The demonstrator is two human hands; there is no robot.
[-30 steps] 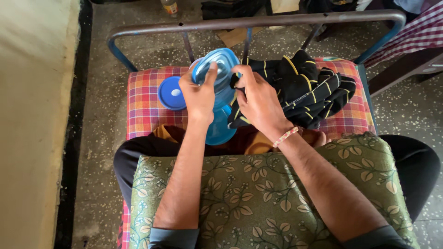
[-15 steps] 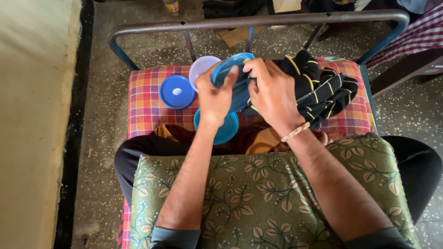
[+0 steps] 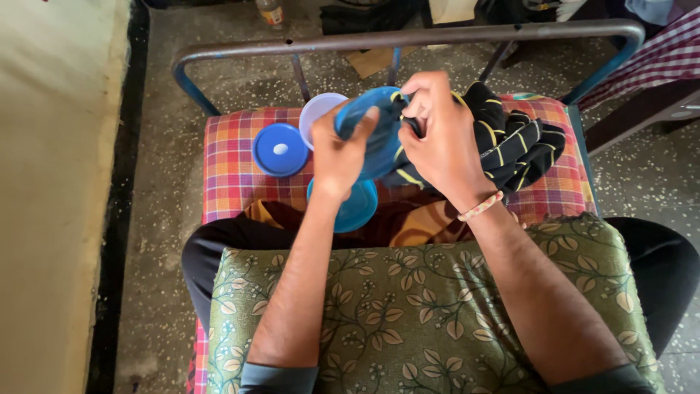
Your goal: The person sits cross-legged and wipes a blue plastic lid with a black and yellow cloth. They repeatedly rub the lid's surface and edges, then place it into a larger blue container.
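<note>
My left hand (image 3: pixel 337 153) grips a blue plastic lid (image 3: pixel 370 131) and holds it tilted above the checked cloth (image 3: pixel 233 171). My right hand (image 3: pixel 436 135) pinches a black cloth with yellow stripes (image 3: pixel 514 142) against the lid's right side. Beneath the hands lies a blue round container (image 3: pixel 356 206), partly hidden. To the left rest a second blue lid (image 3: pixel 280 149) with a pale centre and a whitish round container (image 3: pixel 319 111).
A green leaf-patterned cushion (image 3: pixel 430 306) lies across my lap. A metal bed rail (image 3: pixel 394 38) runs along the far edge of the checked cloth. Speckled floor lies beyond and to the left, beside a pale mattress (image 3: pixel 51 182).
Both hands have lifted the blue lid and striped cloth a little higher and rightward. The whitish container behind the left hand has come into view.
</note>
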